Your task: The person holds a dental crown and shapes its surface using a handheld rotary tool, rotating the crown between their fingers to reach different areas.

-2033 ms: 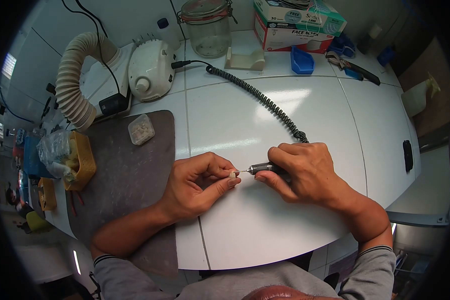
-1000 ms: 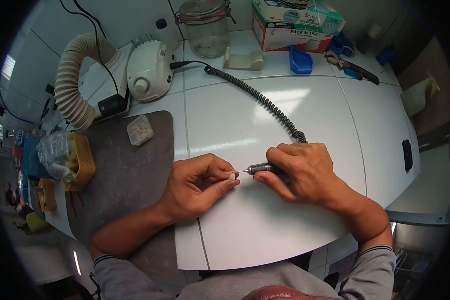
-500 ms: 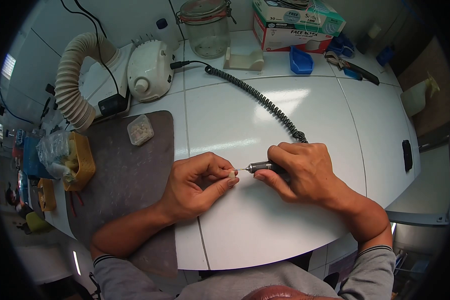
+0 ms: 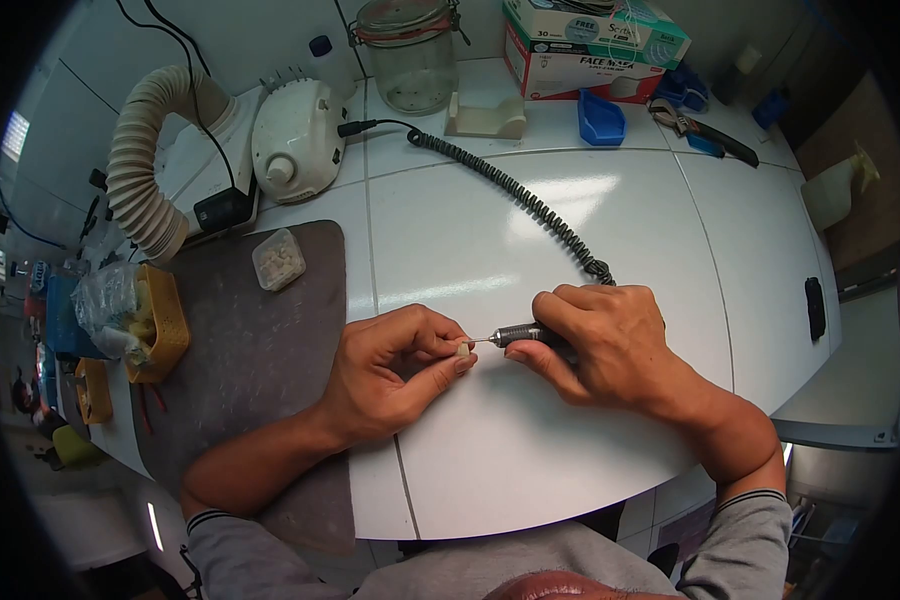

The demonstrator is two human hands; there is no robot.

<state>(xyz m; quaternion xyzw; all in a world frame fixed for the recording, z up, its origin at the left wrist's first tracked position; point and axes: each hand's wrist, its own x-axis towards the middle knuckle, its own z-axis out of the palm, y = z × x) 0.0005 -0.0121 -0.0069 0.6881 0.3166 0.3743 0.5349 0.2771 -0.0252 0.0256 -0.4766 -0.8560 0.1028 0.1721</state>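
Observation:
My left hand (image 4: 395, 365) pinches a small pale off-white piece (image 4: 463, 350) between thumb and fingertips, over the white tiled table. What kind of piece it is I cannot make out. My right hand (image 4: 610, 345) is wrapped round a dark rotary handpiece (image 4: 526, 334), held nearly level and pointing left. Its thin metal bit reaches the fingertips of my left hand beside the pale piece; whether it touches the piece is too small to tell. A black coiled cord (image 4: 530, 200) runs from behind my right hand to the white control unit (image 4: 298, 140).
A clear box of pale pieces (image 4: 278, 260) rests on the dark mat (image 4: 260, 360). Yellow bins (image 4: 170, 325) stand at the left, below a ribbed hose (image 4: 135, 160). Along the back are a glass jar (image 4: 408, 65), mask boxes (image 4: 590, 60), a blue tray (image 4: 601, 118) and pliers (image 4: 705, 133).
The view has shifted very slightly. Both hands keep almost the same pose, with the handpiece bit still at the left fingertips.

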